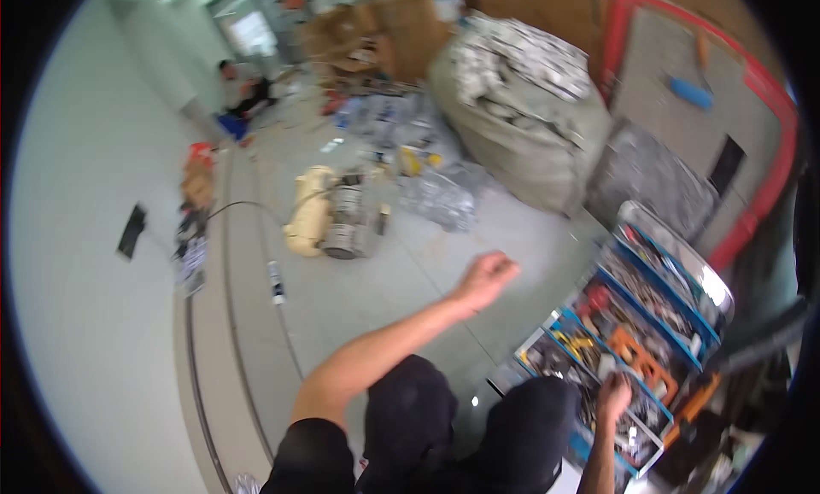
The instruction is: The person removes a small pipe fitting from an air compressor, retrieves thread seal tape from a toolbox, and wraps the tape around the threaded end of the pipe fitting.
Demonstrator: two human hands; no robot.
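Note:
My left hand is raised in front of my knees over the tiled floor, its fingers curled together. Whatever it may hold is too blurred to make out. At the right, my right hand is over the near trays of an opened blue toolbox, fingers closed. A small whitish piece shows beside its fingertips; I cannot tell whether the hand grips it. Tiered trays hold many small parts and tools, with yellow-handled tools and an orange perforated piece among them.
A cream tank and a dark cylinder stand on the floor ahead. Clear plastic bags and a large stuffed sack lie beyond. A white tube is at left. Another person sits far back by the wall.

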